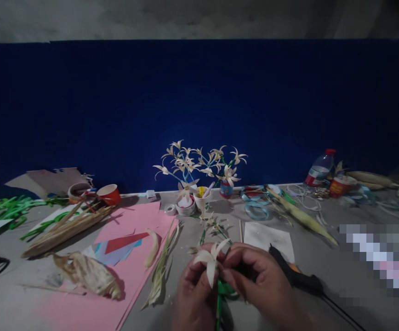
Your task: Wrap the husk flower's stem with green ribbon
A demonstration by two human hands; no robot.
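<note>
Low in the middle of the view, my left hand (194,294) and my right hand (258,280) meet around one small white flower (210,262) made of pale strips. Its green stem (220,294) runs down between the hands. Both hands are closed in a pinch: the left grips the flower just under its petals, the right pinches the green wrapping beside it. A black glue gun (296,276) lies on the table right beside my right hand. A finished bunch of the same white flowers (199,165) stands in small cups at the back.
Pink paper (130,271) with coloured sheets and dried husks (89,273) lies to the left. Paper cups (110,194), green leaf strips (9,209), blue ribbon loops (256,202), a plastic bottle (320,168) and a white sheet (268,236) crowd the table under a dark blue wall.
</note>
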